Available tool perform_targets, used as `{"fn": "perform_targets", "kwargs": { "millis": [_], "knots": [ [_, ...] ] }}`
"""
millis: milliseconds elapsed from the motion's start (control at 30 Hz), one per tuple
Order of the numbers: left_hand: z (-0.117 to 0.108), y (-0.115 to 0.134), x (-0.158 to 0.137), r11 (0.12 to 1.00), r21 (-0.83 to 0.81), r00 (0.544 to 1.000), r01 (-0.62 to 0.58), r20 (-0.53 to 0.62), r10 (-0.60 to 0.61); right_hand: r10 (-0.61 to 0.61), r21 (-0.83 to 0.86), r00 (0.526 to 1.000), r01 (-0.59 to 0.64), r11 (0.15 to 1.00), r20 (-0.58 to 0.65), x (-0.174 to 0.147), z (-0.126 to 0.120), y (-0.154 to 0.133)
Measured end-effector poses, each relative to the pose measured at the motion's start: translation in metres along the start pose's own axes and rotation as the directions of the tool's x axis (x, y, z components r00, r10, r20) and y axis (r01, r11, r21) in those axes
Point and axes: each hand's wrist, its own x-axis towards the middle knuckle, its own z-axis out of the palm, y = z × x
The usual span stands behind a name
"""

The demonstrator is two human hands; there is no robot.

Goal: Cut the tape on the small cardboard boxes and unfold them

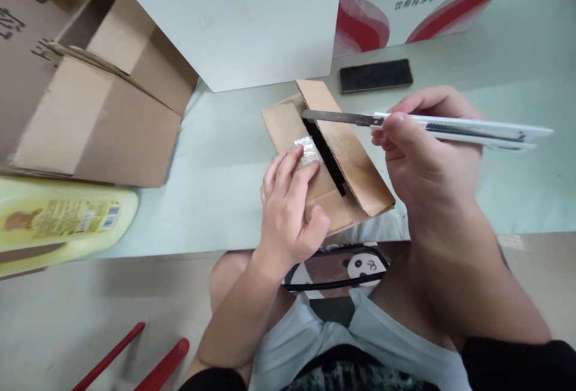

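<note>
My dark top lies closest, at the bottom edge, and past my knees the small carton sits on the bench, near its front edge. My left hand rests on the carton's left flap, fingers a little apart, the tips at a crumpled piece of clear tape. My right hand pinches the utility knife between thumb and fingers, its blade out over the carton.

I'd call the carton part-way open: the right flap stands up at a slant, and a dark gap runs along the middle. The left flap lies down under my fingers with the tape on it, so that side looks undone as yet.

Inside the gap I see only black, so I can't say what the carton holds. Nor can I tell whether the blade's tip touches cardboard or hangs above it. My left hand covers some of the left flap. The big white box runs off the top, the yellow bottle off the left, and my left arm partly hides a panda-printed thing below the bench edge.
</note>
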Motion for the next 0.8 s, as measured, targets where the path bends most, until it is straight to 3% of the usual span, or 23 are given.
{"fn": "perform_targets", "kwargs": {
  "millis": [233, 367, 467, 667, 800],
  "knots": [
    [0.0, 0.001, 0.0, 1.0, 0.002, 1.0, 0.023, 0.012, -0.023, 0.029, -0.049, 1.0, -0.03, 0.998, -0.009, -0.004, -0.003, 0.013],
    [0.0, 0.001, 0.0, 1.0, 0.006, 1.0, 0.02, 0.012, -0.02, 0.063, 0.046, 0.992, -0.069, 0.997, 0.107, -0.001, -0.01, 0.009],
    [0.0, 0.0, 0.0, 1.0, 0.003, 1.0, 0.005, 0.0, -0.005, 0.082, 0.105, 0.991, -0.093, 0.99, 0.107, 0.002, -0.011, 0.006],
    [0.0, -0.001, 0.0, 1.0, -0.001, 1.0, -0.007, -0.002, 0.007, -0.055, 0.114, 0.996, 0.046, 0.992, 0.073, 0.005, -0.007, 0.016],
    [0.0, -0.002, 0.0, 1.0, -0.008, 1.0, -0.014, 0.0, 0.014, -0.066, -0.059, 0.991, 0.074, 0.996, 0.117, 0.004, -0.009, 0.019]
  ]
}}
